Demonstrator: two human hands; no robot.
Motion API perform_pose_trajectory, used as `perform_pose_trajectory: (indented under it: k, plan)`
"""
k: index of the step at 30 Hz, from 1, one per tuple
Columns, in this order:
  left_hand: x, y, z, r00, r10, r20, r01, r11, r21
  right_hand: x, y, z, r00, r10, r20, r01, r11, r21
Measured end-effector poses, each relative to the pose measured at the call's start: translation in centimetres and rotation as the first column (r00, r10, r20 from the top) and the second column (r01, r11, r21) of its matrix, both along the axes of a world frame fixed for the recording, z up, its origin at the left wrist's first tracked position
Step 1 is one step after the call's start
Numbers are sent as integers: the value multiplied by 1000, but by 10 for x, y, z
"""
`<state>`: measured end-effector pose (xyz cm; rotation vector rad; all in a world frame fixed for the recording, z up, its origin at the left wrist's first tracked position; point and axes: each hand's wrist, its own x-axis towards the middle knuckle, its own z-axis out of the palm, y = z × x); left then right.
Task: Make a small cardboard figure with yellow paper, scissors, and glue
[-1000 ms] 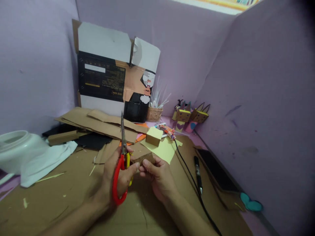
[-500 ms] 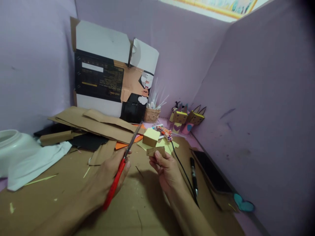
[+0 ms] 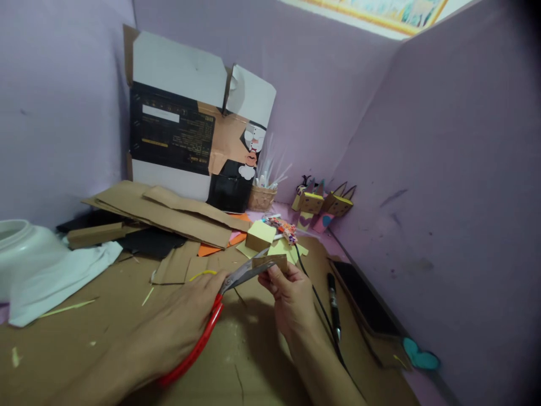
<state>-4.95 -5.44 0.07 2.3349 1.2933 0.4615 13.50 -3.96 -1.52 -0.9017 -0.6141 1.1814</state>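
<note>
My left hand (image 3: 192, 313) is closed round the red handles of a pair of scissors (image 3: 203, 332). Their metal blades are spread and reach right, to a small cardboard piece (image 3: 274, 260). That piece is pinched between the thumb and fingers of my right hand (image 3: 291, 293). One blade lies across the near side of the cardboard and the other comes up at its left end; whether they have cut into it I cannot tell. Just behind stands a small box (image 3: 260, 235) with a pale yellow top, on yellow paper (image 3: 291, 249).
Cardboard strips (image 3: 169, 214) and black sheets (image 3: 152, 243) lie at the left, beside a white jar (image 3: 29, 254) and white cloth (image 3: 76, 282). A cable (image 3: 319, 290), a pen (image 3: 333, 304) and a phone-like dark slab (image 3: 366, 299) are at the right. Cardboard figures (image 3: 311, 204) stand behind.
The scissors have turned from pointing up and away to pointing right, and their blades have opened at the cardboard piece. My right hand has stayed nearly in place, still holding it.
</note>
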Motion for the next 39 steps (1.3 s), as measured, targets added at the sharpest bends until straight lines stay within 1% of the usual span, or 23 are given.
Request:
perform_pose_trajectory:
  k: [6, 9, 13, 18, 21, 28, 39]
  plan:
    - [1, 1, 4, 999, -37, -17, 36, 999, -33, -1, -1, -3, 997, 34, 67, -36, 999, 33]
    - [2, 1, 6, 998, -23, -55, 21, 999, -33, -1, -2, -3, 995, 41, 96, -45, 998, 39]
    - [5, 2, 7, 995, 10, -101, -10, 1000, -1, -1, -2, -4, 991, 50, 124, -56, 997, 44]
    - [8, 2, 8, 985, 72, -159, -70, 997, 19, 0, -2, -5, 990, 57, 126, -63, 997, 45]
    - [8, 2, 9, 978, 89, -190, -84, 996, 37, 0, -2, -3, 991, 71, 114, -74, 997, 25]
    - [9, 1, 9, 959, 96, -268, -88, 995, 42, 0, -1, -1, 994, 55, 94, -54, 999, -5]
    - [6, 2, 6, 960, 75, -272, -71, 997, 25, 0, -2, -3, 992, 63, 113, -63, 998, -9]
